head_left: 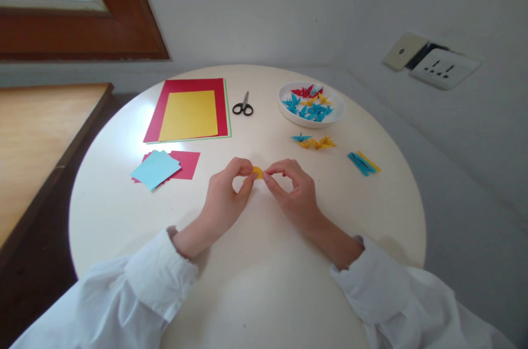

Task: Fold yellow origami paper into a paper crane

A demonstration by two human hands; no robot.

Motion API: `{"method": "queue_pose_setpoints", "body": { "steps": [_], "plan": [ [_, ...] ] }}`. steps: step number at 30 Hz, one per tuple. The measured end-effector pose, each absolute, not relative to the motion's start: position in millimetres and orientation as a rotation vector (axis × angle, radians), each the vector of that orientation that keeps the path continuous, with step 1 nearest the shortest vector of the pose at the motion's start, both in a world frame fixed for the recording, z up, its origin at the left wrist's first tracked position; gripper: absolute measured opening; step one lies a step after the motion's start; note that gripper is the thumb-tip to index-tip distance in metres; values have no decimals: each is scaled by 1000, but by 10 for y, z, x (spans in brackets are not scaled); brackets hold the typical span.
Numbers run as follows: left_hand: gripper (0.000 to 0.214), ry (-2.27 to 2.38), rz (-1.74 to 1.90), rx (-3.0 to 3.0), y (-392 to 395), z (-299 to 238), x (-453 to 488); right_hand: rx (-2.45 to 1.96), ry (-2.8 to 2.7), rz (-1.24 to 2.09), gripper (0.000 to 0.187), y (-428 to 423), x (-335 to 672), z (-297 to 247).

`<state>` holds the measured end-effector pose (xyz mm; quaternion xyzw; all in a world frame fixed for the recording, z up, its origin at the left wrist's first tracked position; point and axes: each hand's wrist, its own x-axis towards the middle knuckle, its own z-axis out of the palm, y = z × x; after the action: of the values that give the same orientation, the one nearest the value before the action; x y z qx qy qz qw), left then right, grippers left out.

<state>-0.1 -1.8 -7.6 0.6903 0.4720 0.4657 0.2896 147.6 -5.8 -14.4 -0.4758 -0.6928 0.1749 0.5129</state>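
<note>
A small yellow piece of folded paper (258,172) is pinched between my two hands over the middle of the table. My left hand (226,190) grips its left side with thumb and forefinger. On the opposite side, my right hand (293,190) pinches it the same way. The fingertips cover much of the paper, so its exact shape is hard to make out. Beyond my right hand lie a blue paper crane (301,138) and yellow paper cranes (323,142). Light blue paper squares (157,169) rest on red ones (185,165) to the left of my left hand.
A white round dish (311,123) at the back right holds several red, blue and yellow cranes. Black-handled scissors (243,107) lie beside larger yellow (190,115) and red sheets (159,118). Blue and yellow paper strips (363,163) are near the right edge of the round table (264,294).
</note>
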Motion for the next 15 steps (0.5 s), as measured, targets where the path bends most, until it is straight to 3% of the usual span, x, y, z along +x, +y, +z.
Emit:
{"method": "queue_pose_setpoints", "body": {
  "steps": [15],
  "plan": [
    [3, 1288, 1182, 1911, -15, -52, -15, -1240, -1568, 578, 12, -28, 1481, -151]
  ]
}}
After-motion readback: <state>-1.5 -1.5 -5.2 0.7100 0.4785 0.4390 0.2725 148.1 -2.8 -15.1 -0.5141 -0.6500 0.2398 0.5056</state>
